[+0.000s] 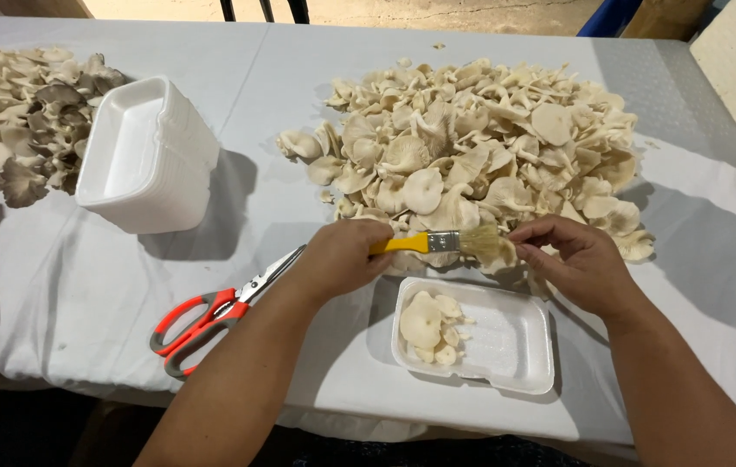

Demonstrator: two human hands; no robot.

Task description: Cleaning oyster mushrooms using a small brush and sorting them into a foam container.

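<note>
At the far left a heap of greyish mushrooms (pixel 17 108) lies on the white tablecloth (pixel 65 285), and just beside it stands a stack of white foam trays (pixel 147 156). Nearer the table's front edge lie scissors (pixel 212 316) with red and grey handles, blades pointing towards the left hand (pixel 342 258). That hand is curled shut around the yellow handle of a paintbrush (pixel 441 242), which it holds level, bristles to the right. Below the brush sits a single foam tray (pixel 506 342) with a few pale mushrooms (pixel 430 327) at its left end. The right hand (pixel 580 264) has its fingers bent and pinched at the brush's bristles; whether they grip a mushroom there cannot be told. Behind both hands spreads a big pile of pale mushrooms (pixel 480 143).
</note>
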